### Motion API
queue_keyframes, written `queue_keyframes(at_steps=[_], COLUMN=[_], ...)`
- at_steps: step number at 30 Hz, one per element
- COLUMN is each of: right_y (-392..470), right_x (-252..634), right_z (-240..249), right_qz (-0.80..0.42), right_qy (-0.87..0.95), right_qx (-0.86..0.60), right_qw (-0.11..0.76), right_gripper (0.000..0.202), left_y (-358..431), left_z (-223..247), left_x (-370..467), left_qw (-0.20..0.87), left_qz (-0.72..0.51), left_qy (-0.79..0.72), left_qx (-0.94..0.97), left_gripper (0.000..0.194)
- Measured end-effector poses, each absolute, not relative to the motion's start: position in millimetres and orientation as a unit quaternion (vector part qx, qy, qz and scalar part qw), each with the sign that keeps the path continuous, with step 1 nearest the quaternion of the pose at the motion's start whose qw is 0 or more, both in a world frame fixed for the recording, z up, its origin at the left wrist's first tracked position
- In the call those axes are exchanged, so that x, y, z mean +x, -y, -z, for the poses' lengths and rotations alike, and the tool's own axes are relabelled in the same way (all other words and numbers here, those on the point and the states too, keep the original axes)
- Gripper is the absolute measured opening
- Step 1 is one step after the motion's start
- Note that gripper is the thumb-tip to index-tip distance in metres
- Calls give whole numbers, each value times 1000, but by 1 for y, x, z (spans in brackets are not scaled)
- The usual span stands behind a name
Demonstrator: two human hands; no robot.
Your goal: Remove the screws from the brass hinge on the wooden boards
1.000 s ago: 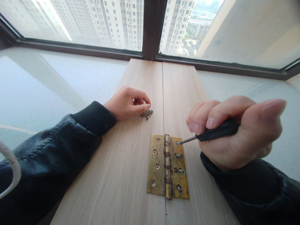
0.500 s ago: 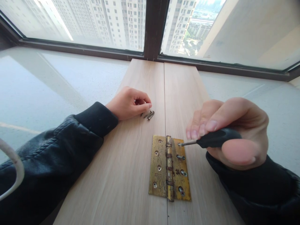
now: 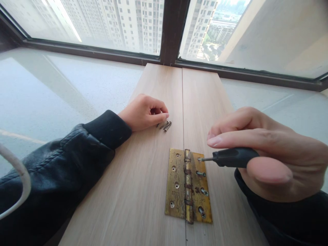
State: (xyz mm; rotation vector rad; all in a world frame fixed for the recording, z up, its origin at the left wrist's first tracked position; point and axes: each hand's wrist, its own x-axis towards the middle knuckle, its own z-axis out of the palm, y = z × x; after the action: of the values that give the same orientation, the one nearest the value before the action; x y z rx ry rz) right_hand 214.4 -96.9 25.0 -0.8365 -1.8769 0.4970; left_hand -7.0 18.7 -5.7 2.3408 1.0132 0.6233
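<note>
My right hand (image 3: pixel 271 157) is closed on the black handle of a screwdriver (image 3: pixel 234 158), thumb pressed on its end. The thin shaft meets the top screw (image 3: pixel 200 159) in the right leaf of a worn brass hinge (image 3: pixel 176 184). Below that, three more screws stand tilted in the same leaf. The left leaf's holes have no screws in them. My left hand (image 3: pixel 147 112) rests on the left board, fingers curled and thumb against the index finger; whether it holds anything is hidden. Several loose screws (image 3: pixel 167 126) lie just below its fingertips.
Two pale wooden boards (image 3: pixel 123 177) lie side by side, with the hinge across their seam. They reach a dark window frame (image 3: pixel 169 37) over a white speckled sill (image 3: pixel 64 89). A white cable (image 3: pixel 24 184) loops at the left edge, in front of my sleeve.
My right hand has shifted its grip on the screwdriver, its fingers now straighter along the far side. The tip stays at the top screw. My left hand holds its place; the view has shifted slightly.
</note>
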Motion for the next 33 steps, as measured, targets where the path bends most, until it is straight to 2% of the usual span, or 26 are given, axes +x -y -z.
queue_keyframes(at_steps=[2,8,15,19,24,30,33], right_y=[96,102,107,101,94,106,106], right_x=[213,212,225,224,222,214,217], right_z=[-29,-29,-23,-19,-13,-23,-26], right_qz=[-201,-271,-349,-453,-564,-562,-546], right_qy=[785,702,688,659,645,626,652], right_qx=[-333,-383,-373,-302,-173,-283,-302], right_qw=[482,536,516,519,486,460,431], right_gripper=[25,24,21,18,27,48,39], left_y=[-19,-19,-20,-20,-20,-20,-20], left_z=[6,6,7,7,8,7,7], left_x=[-7,-7,-7,-7,-7,-6,-6], left_qw=[256,257,254,250,253,256,255], left_qz=[-234,-241,-242,-237,-236,-240,-240], left_qy=[-372,-366,-360,-362,-360,-363,-365], left_qx=[861,861,864,866,866,863,863], left_gripper=[15,14,14,14,15,14,14])
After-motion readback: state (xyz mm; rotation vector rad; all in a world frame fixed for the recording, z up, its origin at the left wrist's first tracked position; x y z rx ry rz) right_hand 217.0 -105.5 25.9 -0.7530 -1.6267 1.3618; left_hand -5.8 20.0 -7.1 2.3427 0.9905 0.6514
